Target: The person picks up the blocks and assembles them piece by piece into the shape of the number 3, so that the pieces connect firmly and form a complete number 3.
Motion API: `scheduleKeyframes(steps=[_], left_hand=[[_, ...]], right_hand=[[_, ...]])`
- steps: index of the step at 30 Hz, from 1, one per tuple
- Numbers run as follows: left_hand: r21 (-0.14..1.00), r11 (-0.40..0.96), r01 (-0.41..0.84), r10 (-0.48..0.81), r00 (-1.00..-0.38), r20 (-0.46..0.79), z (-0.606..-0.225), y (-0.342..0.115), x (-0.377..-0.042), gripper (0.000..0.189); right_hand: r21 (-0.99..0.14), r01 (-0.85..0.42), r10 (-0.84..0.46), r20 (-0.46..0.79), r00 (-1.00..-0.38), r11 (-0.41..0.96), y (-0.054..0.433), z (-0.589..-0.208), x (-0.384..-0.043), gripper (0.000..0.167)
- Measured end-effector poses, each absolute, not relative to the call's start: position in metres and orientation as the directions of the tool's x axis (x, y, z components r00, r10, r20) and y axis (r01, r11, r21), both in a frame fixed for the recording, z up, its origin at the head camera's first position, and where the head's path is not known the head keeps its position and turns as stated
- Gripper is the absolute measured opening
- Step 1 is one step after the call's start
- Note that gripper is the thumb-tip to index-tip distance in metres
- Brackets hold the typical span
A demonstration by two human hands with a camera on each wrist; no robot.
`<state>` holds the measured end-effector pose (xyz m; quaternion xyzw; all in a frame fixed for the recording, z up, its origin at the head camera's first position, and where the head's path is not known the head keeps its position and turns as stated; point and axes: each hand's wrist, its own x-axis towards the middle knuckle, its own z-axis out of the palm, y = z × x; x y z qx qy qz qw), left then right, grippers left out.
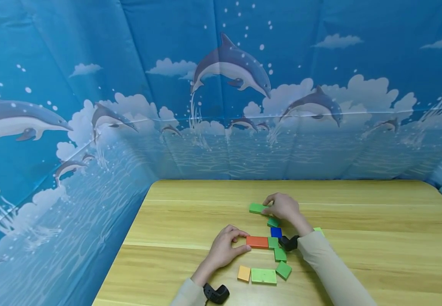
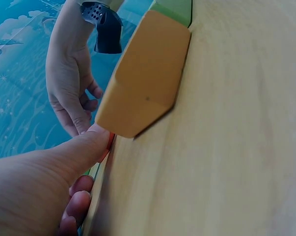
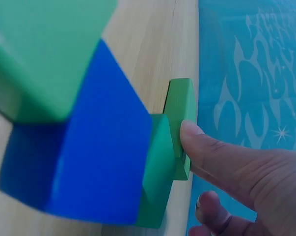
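Note:
At the far end of a line of blocks, my right hand (image 1: 284,208) pinches a long green block (image 1: 256,208) by its right end. In the right wrist view its thumb (image 3: 199,142) presses the side of that block. My left hand (image 1: 224,247) holds the left end of a red block (image 1: 257,242) between thumb and index finger. Most of the red block is hidden behind the thumb in the left wrist view. Between the hands lie a small green block (image 1: 273,222), a blue block (image 1: 276,232) and another green block (image 1: 273,242) at the red one's right end.
Nearer me, two green blocks (image 1: 280,254) continue the line down to a light green block (image 1: 264,276) and an orange block (image 1: 244,273). Another light green block (image 1: 318,230) shows partly behind the right sleeve. A dolphin-print curtain (image 1: 244,153) borders the wooden table (image 1: 378,238).

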<state>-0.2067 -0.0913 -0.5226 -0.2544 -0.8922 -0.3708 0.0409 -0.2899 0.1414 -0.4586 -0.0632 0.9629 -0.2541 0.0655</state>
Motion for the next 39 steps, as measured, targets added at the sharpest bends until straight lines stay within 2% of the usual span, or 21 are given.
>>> scheduleKeyframes(steps=[14, 39], left_hand=[[0.644, 0.596, 0.48, 0.414, -0.87, 0.266, -0.52, -0.091, -0.206, 0.034], [0.643, 0.594, 0.484, 0.415, -0.869, 0.271, -0.524, -0.091, -0.206, 0.035]], right_hand=[[-0.557, -0.134, -0.221, -0.091, -0.971, 0.819, 0.143, -0.459, -0.285, 0.027], [-0.604, -0.139, -0.243, -0.094, -0.965, 0.785, 0.148, -0.467, -0.277, 0.027]])
